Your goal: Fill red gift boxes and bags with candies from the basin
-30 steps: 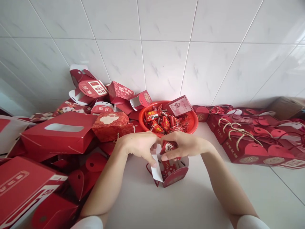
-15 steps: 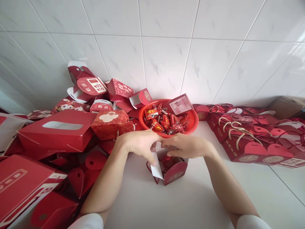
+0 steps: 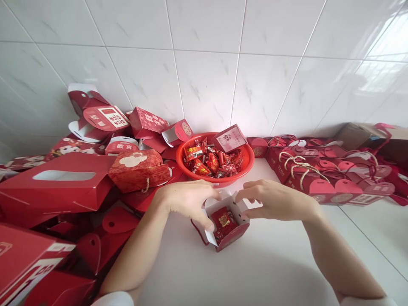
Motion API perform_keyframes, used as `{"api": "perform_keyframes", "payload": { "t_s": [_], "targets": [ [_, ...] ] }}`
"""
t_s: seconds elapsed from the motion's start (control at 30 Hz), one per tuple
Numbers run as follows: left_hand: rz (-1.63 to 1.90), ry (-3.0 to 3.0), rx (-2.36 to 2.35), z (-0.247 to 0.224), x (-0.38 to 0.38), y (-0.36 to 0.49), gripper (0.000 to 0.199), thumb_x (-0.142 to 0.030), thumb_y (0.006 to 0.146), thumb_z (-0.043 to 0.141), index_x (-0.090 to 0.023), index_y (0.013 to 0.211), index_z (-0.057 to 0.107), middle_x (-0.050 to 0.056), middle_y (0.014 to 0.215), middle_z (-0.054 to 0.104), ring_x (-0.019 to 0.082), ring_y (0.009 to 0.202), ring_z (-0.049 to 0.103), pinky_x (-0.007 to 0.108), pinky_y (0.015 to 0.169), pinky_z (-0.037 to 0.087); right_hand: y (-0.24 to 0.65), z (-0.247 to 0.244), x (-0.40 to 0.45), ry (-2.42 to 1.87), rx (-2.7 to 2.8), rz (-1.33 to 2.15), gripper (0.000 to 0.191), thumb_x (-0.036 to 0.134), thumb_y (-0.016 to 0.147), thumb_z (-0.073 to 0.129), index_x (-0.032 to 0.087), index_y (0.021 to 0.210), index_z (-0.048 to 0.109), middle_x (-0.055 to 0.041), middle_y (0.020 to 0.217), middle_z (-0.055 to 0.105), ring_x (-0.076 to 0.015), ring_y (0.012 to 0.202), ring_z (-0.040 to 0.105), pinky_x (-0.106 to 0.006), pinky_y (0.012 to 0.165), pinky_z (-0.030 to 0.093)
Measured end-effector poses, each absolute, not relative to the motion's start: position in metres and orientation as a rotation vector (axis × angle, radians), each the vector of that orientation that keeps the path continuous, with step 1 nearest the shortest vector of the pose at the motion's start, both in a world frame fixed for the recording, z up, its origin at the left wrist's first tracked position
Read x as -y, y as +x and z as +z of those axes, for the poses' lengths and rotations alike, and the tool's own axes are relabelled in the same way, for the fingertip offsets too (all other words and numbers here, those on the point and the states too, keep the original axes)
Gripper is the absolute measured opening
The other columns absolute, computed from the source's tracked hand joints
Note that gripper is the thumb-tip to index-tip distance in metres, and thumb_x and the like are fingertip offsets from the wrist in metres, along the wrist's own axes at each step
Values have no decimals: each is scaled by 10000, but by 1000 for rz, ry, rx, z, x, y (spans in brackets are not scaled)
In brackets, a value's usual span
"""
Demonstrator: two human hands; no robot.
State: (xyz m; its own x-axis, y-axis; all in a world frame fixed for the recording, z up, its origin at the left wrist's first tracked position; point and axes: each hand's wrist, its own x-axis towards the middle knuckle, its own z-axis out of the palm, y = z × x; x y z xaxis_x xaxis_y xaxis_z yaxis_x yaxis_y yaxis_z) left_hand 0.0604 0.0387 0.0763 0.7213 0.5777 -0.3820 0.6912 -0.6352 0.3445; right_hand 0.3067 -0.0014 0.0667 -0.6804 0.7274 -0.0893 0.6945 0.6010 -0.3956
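Observation:
A small red box (image 3: 234, 234) with a white inside stands open on the white table, its flaps spread. Red wrapped candies (image 3: 224, 219) lie inside it. My left hand (image 3: 191, 202) grips the box's left flap between thumb and fingers. On the right side, my right hand (image 3: 267, 199) has its thumb and fingers on the right flap, bending it outward. A red cord hangs at the box's left side. Just behind both hands sits a red plastic basket (image 3: 181, 163) of wrapped candies, with a pink box (image 3: 230, 139) resting on its rim.
Red boxes (image 3: 57, 178) are heaped along the left, some folded open. Rows of red boxes with cord handles (image 3: 318, 178) stand at the right. A brown carton (image 3: 360, 134) is behind them, and a tiled wall (image 3: 204, 85) rises at the back.
My right hand has moved right, from over the box's opening to its right flap, so the candies inside now show. The view has shifted a little to the right.

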Motion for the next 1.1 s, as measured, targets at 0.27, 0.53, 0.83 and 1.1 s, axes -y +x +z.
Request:
{"api": "perform_keyframes", "payload": {
  "t_s": [0.27,0.53,0.83,1.1],
  "targets": [
    [-132,2466,-1044,66,-34,81,570,-621,825,616,-245,1252,647,65,1100,611,259,1009,606,288,780,443,332,33,25,-1571,2392,512,562,626,866,627,213,1243,682,-94,955,745,-253,791,681,-348,686,483],
    [-113,2476,-949,61,-43,85,644,-681,917,446,-278,1407,560,80,1147,619,262,1078,604,309,886,438,331,18,37,-1338,2095,610,551,523,876,668,286,1365,579,-76,1255,692,-259,1038,676,-417,902,545],
    [-49,2558,-1083,52,-34,99,707,-414,874,605,-297,1524,353,98,1360,611,306,1244,568,348,936,444,326,-7,34,-1258,1960,797,466,530,980,503,235,1327,601,-120,1194,720,-264,1079,685,-412,877,574],
    [-81,2568,-1152,45,-33,111,358,-362,824,638,-215,1129,522,80,1086,678,298,1003,658,333,739,456,327,-25,25,-1167,1930,716,405,504,877,682,234,1178,663,-104,1118,726,-269,1041,680,-444,948,532]
  ]
}}
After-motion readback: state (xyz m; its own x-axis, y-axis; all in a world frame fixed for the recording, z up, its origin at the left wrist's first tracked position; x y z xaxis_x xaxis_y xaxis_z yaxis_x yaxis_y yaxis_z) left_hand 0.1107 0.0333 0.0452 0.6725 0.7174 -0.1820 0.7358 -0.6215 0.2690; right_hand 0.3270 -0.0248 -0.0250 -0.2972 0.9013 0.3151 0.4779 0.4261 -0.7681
